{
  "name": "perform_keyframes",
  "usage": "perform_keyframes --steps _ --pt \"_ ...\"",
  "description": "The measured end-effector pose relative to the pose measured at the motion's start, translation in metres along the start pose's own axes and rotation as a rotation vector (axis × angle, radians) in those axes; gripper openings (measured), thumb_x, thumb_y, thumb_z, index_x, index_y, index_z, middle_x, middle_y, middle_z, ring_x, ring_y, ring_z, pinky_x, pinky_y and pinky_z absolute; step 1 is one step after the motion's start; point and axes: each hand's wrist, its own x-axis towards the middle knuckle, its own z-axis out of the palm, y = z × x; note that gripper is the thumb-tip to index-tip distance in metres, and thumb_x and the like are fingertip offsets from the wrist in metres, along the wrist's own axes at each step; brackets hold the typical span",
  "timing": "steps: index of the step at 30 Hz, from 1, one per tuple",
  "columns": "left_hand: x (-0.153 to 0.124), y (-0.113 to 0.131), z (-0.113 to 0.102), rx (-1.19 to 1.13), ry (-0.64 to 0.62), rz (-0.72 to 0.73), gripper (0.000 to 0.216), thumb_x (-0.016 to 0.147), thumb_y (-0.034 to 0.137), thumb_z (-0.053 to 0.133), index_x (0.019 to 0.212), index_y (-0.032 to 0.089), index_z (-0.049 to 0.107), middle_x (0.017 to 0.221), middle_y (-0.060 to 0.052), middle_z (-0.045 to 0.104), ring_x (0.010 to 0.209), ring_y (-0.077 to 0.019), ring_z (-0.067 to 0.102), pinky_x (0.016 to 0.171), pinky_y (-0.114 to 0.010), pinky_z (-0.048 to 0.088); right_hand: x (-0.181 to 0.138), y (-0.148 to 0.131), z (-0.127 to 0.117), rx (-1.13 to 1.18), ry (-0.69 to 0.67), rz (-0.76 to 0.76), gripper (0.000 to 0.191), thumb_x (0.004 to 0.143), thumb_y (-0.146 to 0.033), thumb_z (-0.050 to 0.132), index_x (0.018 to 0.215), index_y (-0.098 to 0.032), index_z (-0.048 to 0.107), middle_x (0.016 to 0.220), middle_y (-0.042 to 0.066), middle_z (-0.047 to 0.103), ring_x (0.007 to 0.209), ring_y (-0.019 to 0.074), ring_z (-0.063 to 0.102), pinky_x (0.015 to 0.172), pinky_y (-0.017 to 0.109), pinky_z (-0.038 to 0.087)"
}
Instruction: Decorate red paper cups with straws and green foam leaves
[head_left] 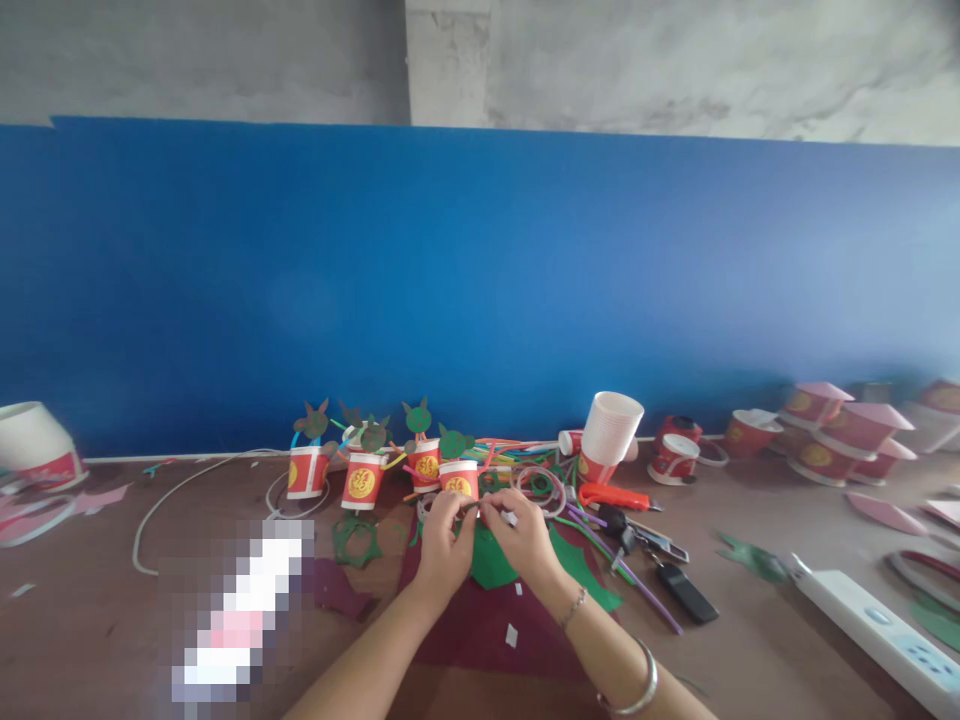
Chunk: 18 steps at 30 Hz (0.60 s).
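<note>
My left hand [448,548] and my right hand [519,535] meet fingertip to fingertip in the middle of the head view. Both are closed in a pinch around something small and partly dark that I cannot make out. Under them lie green paper [493,563] with cut edges and a dark maroon sheet [480,630] bearing small white paper bits [511,635]. Just beyond my fingers stands a red and white paper cup [457,478] topped with a green paper head. Similar cup figures [363,482] stand to its left, with coloured strips like arms.
A tall stack of white cups [611,435] stands behind on the right, near an orange cutter [615,497], keys [619,525] and a black fob [686,592]. A white power strip [870,620] lies at right. Pink-roofed cups [862,430] line the blue panel [480,290].
</note>
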Motion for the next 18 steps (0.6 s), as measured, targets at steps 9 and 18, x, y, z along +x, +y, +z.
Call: perform_keyframes --steps 9,18 --pt "0.0013 0.0007 -0.0018 -0.016 -0.009 -0.007 0.019 0.088 0.029 0.047 0.078 0.019 0.06 0.074 -0.004 0.059 0.07 -0.0172 0.053 0.065 -0.026 0.041 0.0015 0.0005 -0.0016 0.059 -0.002 0.074 0.02 0.077 -0.027 0.055 0.064 -0.018 0.068 0.066 0.005 0.066 0.064 0.0173 0.059 0.061 0.027 0.045" --pt "0.0011 -0.0014 0.0001 -0.008 -0.021 -0.002 0.019 0.088 0.028 0.047 0.077 0.019 0.059 0.073 -0.004 0.058 0.068 -0.0165 0.052 0.063 -0.026 0.04 0.0011 0.0028 -0.0034 -0.209 -0.027 -0.15 0.019 0.081 -0.019 0.05 0.069 -0.019 0.065 0.071 0.005 0.067 0.07 0.0185 0.057 0.073 0.033 0.043"
